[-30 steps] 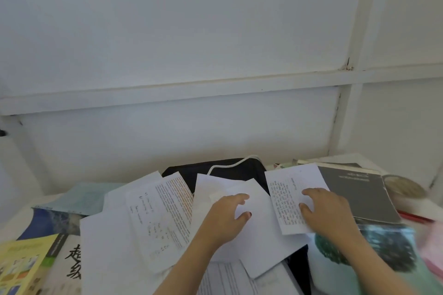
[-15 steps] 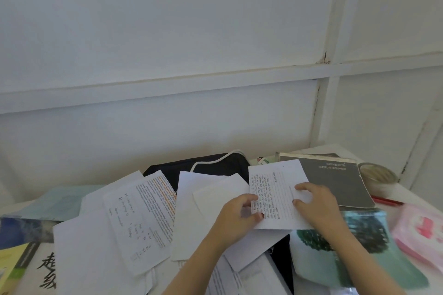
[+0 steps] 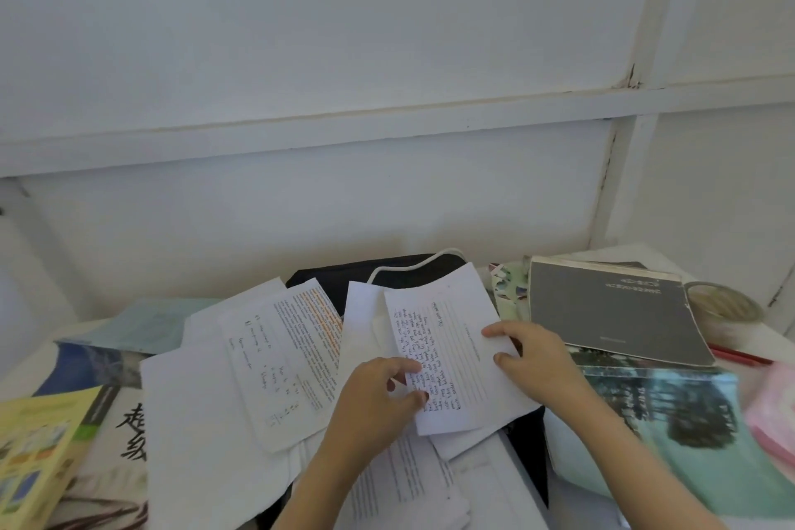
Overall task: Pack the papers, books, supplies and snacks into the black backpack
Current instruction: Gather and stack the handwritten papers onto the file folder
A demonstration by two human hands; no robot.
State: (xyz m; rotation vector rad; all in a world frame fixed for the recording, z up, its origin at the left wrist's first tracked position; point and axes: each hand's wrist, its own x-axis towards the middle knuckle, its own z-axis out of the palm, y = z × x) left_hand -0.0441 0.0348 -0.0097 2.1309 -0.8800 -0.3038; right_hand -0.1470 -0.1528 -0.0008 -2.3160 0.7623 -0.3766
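While we hold the handwritten sheet (image 3: 451, 361) between both hands, it lies over the loose white papers (image 3: 202, 413) that cover most of the black backpack (image 3: 383, 271), whose dark fabric shows only at the far edge under a white cord (image 3: 413, 265) and again near our right forearm. Our left hand (image 3: 378, 396) pinches the sheet's near-left edge, thumb on top and fingers curled under; our right hand (image 3: 533, 355) presses flat and spread on its right side, gripping nothing that we can see.

We judge the main risk to be the pile itself. Lifting this one sheet may drag the blank pages beneath it, and they could slide off the counter's (image 3: 765, 340) near edge. A one-sided pinch on thin paper may also crease or tear it.

The backpack's opening is not visible, so we may fumble to find it under the papers. Beside us, the grey book (image 3: 611, 310) overlaps a teal-covered book (image 3: 671, 422), and a tape roll (image 3: 722, 306) sits just past it; a careless sweep of the right arm could knock these. To the left, the yellow booklet (image 3: 38, 443) overhangs toward us.
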